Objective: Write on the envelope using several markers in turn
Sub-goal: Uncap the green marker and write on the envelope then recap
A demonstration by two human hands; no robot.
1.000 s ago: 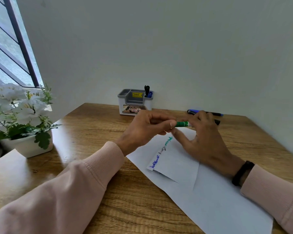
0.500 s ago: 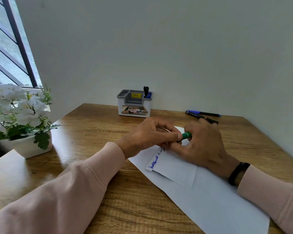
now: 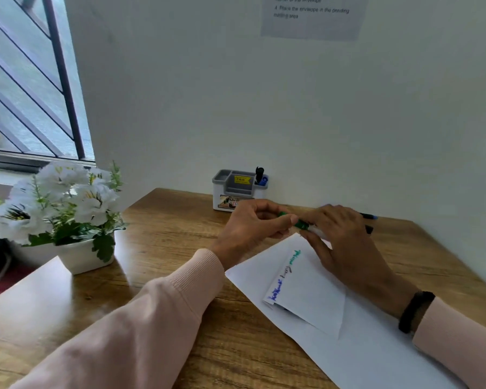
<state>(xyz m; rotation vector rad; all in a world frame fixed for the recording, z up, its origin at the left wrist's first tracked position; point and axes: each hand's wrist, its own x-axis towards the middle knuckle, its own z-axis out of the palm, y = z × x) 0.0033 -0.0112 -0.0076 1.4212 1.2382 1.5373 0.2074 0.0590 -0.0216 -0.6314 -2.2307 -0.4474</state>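
Desk [image 3: 157, 234]: a wooden top carrying everything, set into a wall corner. Envelope [image 3: 314, 293]: white, lying flap-open near the front right edge, its long axis running from the middle of the desk towards the front right corner; blue, dark and green writing runs along the flap's left edge. Flowers [image 3: 65, 203]: a white pot at the left edge. Organiser [image 3: 240, 189]: against the back edge, holding a dark pen. Left hand [image 3: 253, 226] and right hand [image 3: 345, 242]: both above the envelope's far corner, fingers curled and pinching the green marker [image 3: 300, 223] between them. The marker lies roughly level, its axis running left to right from one hand to the other; the left grips the green end, the right the pale barrel. This looks like capping or uncapping along that axis, though which cannot be told. Two more markers [image 3: 369, 220] lie just behind the right hand near the back edge, so the right hand is nearer them for the next colour.
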